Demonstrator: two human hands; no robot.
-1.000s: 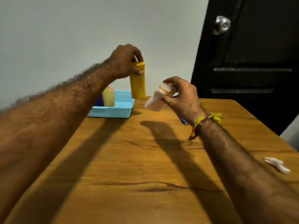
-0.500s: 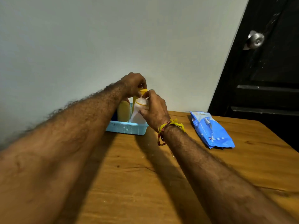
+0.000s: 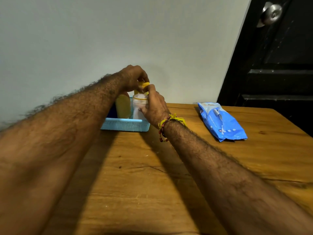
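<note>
A small light-blue perforated basket point(image 3: 125, 124) stands on the wooden table point(image 3: 144, 175) close to the wall. My left hand point(image 3: 133, 78) grips the top of a tall yellow bottle point(image 3: 144, 85), which is mostly hidden behind my right hand. My right hand point(image 3: 155, 106) holds a whitish bottle with a yellow ring point(image 3: 138, 106), upright, its base down inside the basket's right side. A pale yellow bottle point(image 3: 123, 106) stands in the basket to its left, with something dark blue behind it.
A blue plastic packet point(image 3: 221, 122) lies on the table to the right of the basket. A black door with a metal knob point(image 3: 271, 13) stands at the far right, and a grey wall runs behind the table.
My right hand has carried the whitish bottle left from above the table and lowered it upright into the basket. My left hand stays on the yellow bottle. The view has swung left and down.
</note>
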